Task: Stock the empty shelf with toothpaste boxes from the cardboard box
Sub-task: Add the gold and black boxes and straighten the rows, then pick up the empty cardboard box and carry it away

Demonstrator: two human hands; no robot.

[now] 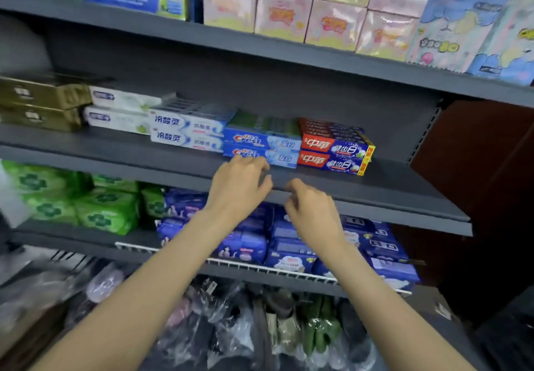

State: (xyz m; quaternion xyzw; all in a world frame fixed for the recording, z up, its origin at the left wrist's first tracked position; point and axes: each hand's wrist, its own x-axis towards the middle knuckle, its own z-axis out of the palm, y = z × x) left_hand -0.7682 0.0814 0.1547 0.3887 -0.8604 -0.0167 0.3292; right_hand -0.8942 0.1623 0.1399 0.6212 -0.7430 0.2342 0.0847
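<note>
Shop shelf (390, 186) holds light, stiff toothpaste boxes (261, 147), best held by long sides; left hand (237, 188) and right hand (313, 212) hold nothing, fingers loosely curled.

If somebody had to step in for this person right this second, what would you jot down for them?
Left hand: empty, fingers loosely curled, at the lower Crest box.
Right hand: empty, loosely curled, in front of the shelf edge.
Done: toothpaste boxes stand in two-high stacks along the middle shelf, ending with the red and blue boxes.
Left: bare shelf remains to the right of them. The cardboard box is out of view.
</note>
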